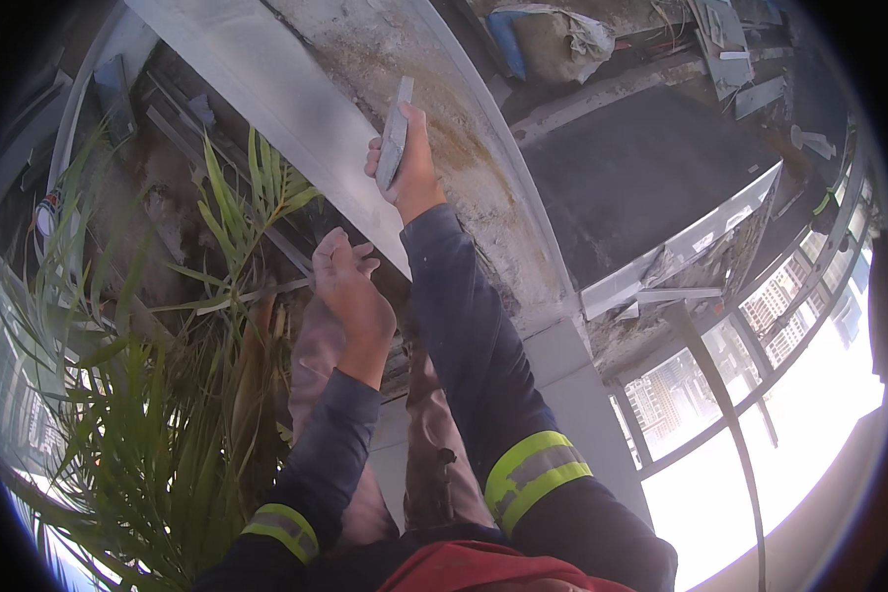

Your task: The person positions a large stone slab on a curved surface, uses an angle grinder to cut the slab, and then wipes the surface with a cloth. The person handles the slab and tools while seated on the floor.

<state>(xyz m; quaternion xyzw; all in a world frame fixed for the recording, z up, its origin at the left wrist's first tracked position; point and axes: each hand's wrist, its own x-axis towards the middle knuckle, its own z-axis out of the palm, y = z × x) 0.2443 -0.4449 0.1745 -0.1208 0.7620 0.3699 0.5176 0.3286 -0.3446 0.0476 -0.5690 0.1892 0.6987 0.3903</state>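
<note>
My right hand (419, 175) grips a narrow, flat grey piece (396, 138), its thumb and fingers wrapped around it. The piece points away from me, tilted upward; I cannot tell its exact kind. It is over the seam between a smooth pale-grey panel (266, 84) and a rough, dusty strip (454, 148) of brown and grey debris. Lower and to the left is my left hand (343, 276), its fingers loosely bent and apart, with nothing visible in them. That hand is beside the panel's lower edge, close to the green palm leaves.
A leafy palm plant (148, 434) crowds my left side. On the right lies a large dark slab (641, 187) with a pale edge. A sack (559, 44) and scattered offcuts lie at the far side. A dark cable (730, 414) hangs at the lower right, near windows.
</note>
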